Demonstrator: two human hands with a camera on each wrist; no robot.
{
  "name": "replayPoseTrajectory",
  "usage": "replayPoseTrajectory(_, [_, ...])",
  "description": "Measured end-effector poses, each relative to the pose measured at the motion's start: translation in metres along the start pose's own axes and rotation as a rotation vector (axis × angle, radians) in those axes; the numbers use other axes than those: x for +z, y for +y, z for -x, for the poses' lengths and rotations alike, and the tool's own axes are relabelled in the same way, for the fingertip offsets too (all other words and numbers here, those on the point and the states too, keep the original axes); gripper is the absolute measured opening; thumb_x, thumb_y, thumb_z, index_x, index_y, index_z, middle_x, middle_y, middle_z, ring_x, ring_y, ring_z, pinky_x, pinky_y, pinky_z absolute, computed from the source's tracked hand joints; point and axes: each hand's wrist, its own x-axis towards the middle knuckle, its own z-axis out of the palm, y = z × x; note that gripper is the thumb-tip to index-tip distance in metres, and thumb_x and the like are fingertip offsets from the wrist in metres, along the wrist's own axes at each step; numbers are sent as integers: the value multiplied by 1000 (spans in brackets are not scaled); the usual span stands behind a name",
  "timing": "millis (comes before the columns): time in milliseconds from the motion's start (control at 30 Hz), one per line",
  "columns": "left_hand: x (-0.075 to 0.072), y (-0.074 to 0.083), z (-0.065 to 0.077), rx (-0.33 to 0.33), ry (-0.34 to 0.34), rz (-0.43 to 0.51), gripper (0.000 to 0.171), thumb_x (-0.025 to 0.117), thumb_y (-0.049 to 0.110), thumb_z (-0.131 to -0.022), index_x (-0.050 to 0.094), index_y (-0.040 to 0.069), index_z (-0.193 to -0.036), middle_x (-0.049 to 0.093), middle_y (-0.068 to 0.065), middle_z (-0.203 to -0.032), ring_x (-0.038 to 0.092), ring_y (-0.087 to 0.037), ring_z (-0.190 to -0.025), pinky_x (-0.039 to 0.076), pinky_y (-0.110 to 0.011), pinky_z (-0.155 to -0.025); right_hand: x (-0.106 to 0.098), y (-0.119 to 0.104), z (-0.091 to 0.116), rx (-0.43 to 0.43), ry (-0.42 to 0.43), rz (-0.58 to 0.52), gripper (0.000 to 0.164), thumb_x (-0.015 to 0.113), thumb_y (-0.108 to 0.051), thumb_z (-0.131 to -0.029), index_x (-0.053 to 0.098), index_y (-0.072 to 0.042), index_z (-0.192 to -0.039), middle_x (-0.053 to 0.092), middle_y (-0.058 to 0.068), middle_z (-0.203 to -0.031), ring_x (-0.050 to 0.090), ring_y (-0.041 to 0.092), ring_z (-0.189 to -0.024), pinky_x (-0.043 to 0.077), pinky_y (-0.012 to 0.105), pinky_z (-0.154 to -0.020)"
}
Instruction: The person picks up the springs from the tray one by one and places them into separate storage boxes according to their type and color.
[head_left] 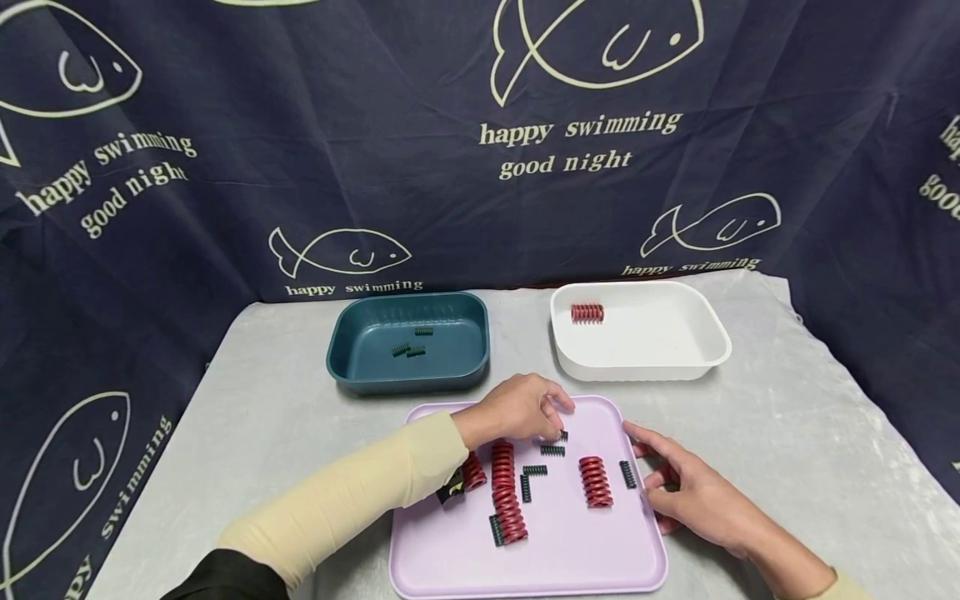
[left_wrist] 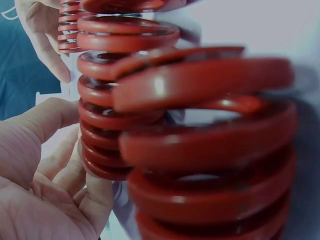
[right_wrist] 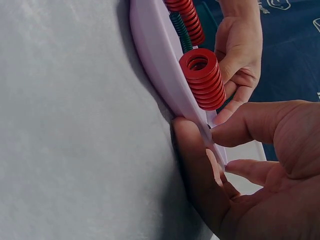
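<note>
On a lilac tray point(head_left: 570, 550) lie thick red coil springs point(head_left: 595, 482) and small dark green springs point(head_left: 535, 470). My left hand point(head_left: 521, 408) reaches over the tray's far half, its thumb and fingertips pinching a small dark green spring point(head_left: 564, 435), partly hidden by them. Another green spring point(head_left: 552, 451) lies just below those fingertips. At the tray's right edge, my right hand point(head_left: 693, 492) grips the rim, with fingers on both sides of it in the right wrist view. Close to this hand lies one more green spring point(head_left: 627, 474). Red springs point(left_wrist: 210, 130) fill much of the left wrist view.
Behind the tray stand a dark teal bin point(head_left: 408, 385) with three small green springs and a white bin point(head_left: 641, 372) with one red spring point(head_left: 587, 313). A grey cloth point(head_left: 247, 400) covers the table. A navy printed curtain point(head_left: 420, 150) hangs behind and at the sides.
</note>
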Motion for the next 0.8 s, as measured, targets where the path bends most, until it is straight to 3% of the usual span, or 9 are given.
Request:
replayPoseTrajectory(367, [-8, 3, 2, -26, 6, 80, 46, 82, 1, -82, 73, 15, -125, 72, 13, -77, 63, -8, -64, 46, -19, -53, 1, 0, 0, -11, -3, -3, 84, 62, 9, -91, 22, -5, -163, 39, 27, -138, 55, 18, -83, 58, 37, -54])
replayPoseTrajectory(600, [-16, 3, 3, -6, -7, 211, 44, 77, -5, -85, 71, 7, -127, 75, 5, -80, 72, -28, -70, 54, -26, -51, 1, -1, 0, -1, 1, 3, 84, 63, 8, -90, 24, -6, -163, 39, 26, -138, 55, 19, -83, 58, 38, -54])
replayPoseTrajectory(800, [-31, 5, 6, -14, -14, 267, 44, 75, -5, -87, 69, 6, -130, 75, 2, -85, 74, -34, -81, 60, -34, -59, 1, -1, 1, -3, 3, 6, 84, 62, 9, -90, 23, -5, -163, 38, 27, -138, 55, 18, -83, 57, 37, -54])
